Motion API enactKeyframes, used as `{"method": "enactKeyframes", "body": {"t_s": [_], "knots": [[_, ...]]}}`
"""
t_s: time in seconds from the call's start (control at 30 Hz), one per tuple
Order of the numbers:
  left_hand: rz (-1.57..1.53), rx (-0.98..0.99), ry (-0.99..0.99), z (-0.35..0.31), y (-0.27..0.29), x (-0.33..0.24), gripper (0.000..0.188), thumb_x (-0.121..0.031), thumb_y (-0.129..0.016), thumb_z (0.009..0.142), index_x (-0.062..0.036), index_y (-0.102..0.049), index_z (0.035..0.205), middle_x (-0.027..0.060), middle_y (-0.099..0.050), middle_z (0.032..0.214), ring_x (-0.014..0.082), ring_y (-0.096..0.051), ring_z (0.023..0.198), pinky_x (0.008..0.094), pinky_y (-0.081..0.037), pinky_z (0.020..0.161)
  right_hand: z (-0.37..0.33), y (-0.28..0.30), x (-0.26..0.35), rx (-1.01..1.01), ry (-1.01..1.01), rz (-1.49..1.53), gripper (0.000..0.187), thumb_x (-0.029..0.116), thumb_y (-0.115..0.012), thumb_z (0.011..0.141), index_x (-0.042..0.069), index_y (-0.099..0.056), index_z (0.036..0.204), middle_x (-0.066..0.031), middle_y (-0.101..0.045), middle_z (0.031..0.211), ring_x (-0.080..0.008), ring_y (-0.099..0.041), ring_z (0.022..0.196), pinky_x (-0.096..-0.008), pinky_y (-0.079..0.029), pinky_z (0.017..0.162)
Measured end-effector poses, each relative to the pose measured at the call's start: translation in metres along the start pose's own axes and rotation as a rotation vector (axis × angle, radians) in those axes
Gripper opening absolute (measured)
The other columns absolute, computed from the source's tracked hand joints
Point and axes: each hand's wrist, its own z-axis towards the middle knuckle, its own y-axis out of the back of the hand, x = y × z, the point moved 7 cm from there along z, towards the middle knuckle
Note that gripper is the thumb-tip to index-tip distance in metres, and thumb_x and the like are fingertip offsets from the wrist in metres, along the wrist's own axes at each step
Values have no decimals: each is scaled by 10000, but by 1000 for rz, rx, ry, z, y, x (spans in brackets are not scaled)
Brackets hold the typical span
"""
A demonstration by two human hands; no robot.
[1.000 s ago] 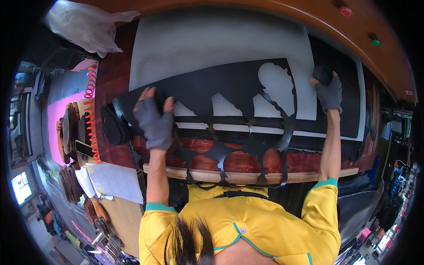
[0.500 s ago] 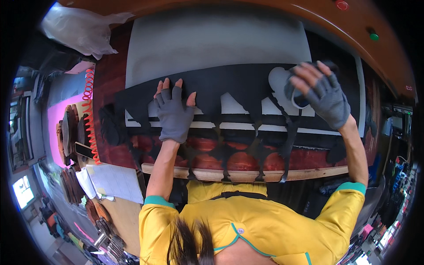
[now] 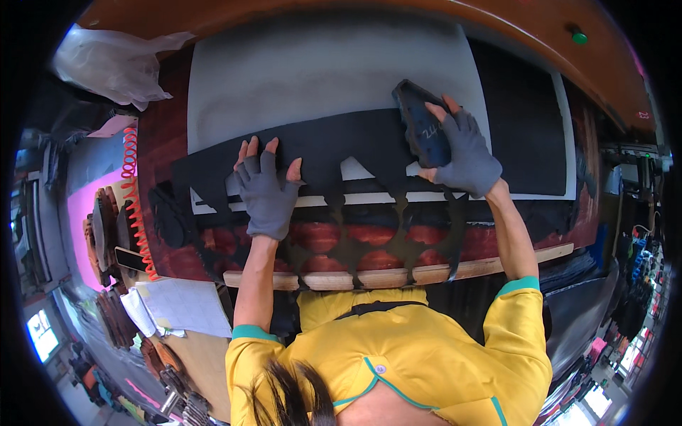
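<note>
A dark sheet of material [image 3: 341, 138], with several shaped gaps along its near side, lies across a pale board [image 3: 327, 67]. My left hand [image 3: 268, 195], in a grey fingerless glove, rests flat on the left part of this sheet with its fingers spread. My right hand [image 3: 465, 156], gloved alike, grips a dark sole-shaped cutting die [image 3: 419, 117] with pale chalk marks on top. The die sits over the sheet's right part, its far tip reaching past the sheet's edge onto the board. Narrow webs of cut material [image 3: 337, 234] hang toward me over the red table [image 3: 312, 236].
A wooden strip [image 3: 369, 278] runs along the table's near edge. An orange-brown machine beam [image 3: 526, 32] with a green button [image 3: 579, 37] spans the far side. At left are a red coiled hose [image 3: 131, 170], a clear plastic bag [image 3: 114, 64] and papers [image 3: 181, 305].
My right hand has moved left and brought the cutting die onto the sheet, over the area where a pale rounded gap showed. My left hand stays on the sheet; the whole view has shifted slightly.
</note>
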Motion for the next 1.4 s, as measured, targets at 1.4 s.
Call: {"method": "enactKeyframes", "body": {"t_s": [1.4], "knots": [[-434,199,130,19,-7,-43,695,-232,-809,731,-69,-522,1343,158,-576,1274,339,-490,1190,426,-333,1067,-8,-53,27,-168,50,429,1058,221,-888,603,48,-301,1467,-219,-426,1447,-380,-447,1315,-414,-373,1091]]}}
